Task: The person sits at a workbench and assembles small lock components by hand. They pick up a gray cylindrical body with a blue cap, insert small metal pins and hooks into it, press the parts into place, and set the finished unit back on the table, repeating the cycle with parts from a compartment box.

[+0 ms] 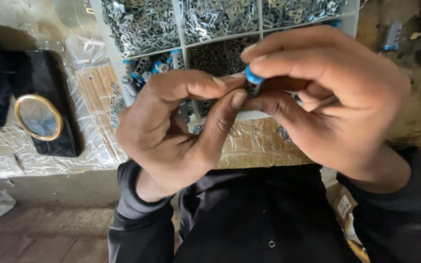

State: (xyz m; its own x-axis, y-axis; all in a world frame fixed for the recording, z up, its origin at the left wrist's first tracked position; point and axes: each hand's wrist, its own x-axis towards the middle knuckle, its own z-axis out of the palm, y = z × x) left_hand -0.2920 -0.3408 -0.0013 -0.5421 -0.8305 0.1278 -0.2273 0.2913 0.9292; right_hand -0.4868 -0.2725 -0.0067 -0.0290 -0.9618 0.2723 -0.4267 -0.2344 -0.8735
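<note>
Both hands meet mid-frame, fingertips pressed together. The left hand (171, 131) rises from lower left, thumb and forefinger pinching inward. The right hand (327, 97) arches over from the right, fingers curled tight, both wrists in dark sleeves.

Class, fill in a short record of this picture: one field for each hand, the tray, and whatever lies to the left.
left hand: fingers pinch the small part from the left
right hand: fingers grip the small part, blue-capped
tray: white, divided, compartments hold small metal pieces
phone: black, gold ring on back, lies left on plastic sheet
</note>
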